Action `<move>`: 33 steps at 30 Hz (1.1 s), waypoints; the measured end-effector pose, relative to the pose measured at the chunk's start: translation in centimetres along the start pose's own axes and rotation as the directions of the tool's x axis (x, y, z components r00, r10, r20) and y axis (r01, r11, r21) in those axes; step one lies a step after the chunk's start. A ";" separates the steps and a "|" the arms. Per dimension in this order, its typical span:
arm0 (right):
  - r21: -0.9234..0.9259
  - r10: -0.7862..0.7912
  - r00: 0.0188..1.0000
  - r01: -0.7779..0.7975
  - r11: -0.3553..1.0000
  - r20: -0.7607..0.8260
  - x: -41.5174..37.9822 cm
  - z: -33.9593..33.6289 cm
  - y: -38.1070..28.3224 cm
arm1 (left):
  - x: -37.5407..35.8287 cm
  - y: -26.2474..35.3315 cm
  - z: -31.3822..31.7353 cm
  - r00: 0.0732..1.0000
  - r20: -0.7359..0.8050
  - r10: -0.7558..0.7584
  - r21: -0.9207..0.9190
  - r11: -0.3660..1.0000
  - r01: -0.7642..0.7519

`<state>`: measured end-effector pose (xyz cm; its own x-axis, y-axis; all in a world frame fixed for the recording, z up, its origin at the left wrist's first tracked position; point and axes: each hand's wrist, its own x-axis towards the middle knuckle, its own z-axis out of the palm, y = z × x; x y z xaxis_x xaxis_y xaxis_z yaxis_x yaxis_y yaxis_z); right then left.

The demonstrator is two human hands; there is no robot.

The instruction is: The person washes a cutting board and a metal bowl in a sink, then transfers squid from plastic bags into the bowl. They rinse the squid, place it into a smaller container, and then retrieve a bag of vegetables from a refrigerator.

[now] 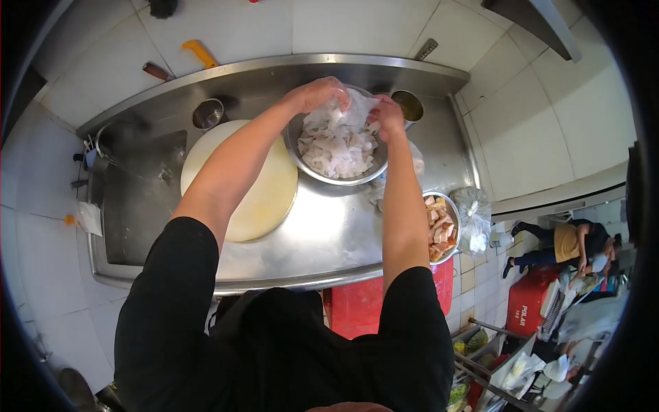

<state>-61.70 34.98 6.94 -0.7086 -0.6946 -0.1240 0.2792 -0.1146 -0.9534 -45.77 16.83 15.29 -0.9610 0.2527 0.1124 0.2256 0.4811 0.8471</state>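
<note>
A metal bowl on the steel counter holds a heap of white cut pieces, whose kind I cannot make out. Over its far side, a clear plastic bag is stretched between my two hands. My left hand grips the bag's left side with curled fingers. On the other side, my right hand pinches the bag near the bowl's right rim. Just behind the right hand stands a metal container of yellowish liquid. To the left of the bowl lies a round, pale cutting board, partly hidden by my left arm.
A sink is at the left, with a metal cup near it. On the right are a bowl of orange-brown chunks and a tied plastic bag. Knife handles stick up behind the counter. Another person stands farther right.
</note>
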 end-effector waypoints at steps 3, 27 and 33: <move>0.004 0.009 0.994 -0.008 1.000 -0.112 -0.7 0.5 0.0 | -1.2 2.5 0.7 0.988 -0.052 -0.147 0.057 0.987 0.150; 0.063 -0.231 0.960 0.243 0.968 -0.161 -9.6 9.4 7.6 | -2.3 -0.1 5.7 0.830 -0.387 -0.402 -0.638 0.766 0.074; 0.025 -0.222 0.972 0.225 0.974 -0.070 -12.4 9.3 5.4 | -5.3 -2.9 4.5 0.797 -0.439 -0.414 -0.721 0.692 -0.038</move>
<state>-45.38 36.33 5.85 -0.7965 -0.6003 0.0722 0.1293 -0.2857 -0.9496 -40.58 17.86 9.89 -0.9297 -0.3668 -0.0331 0.0773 -0.2824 0.9562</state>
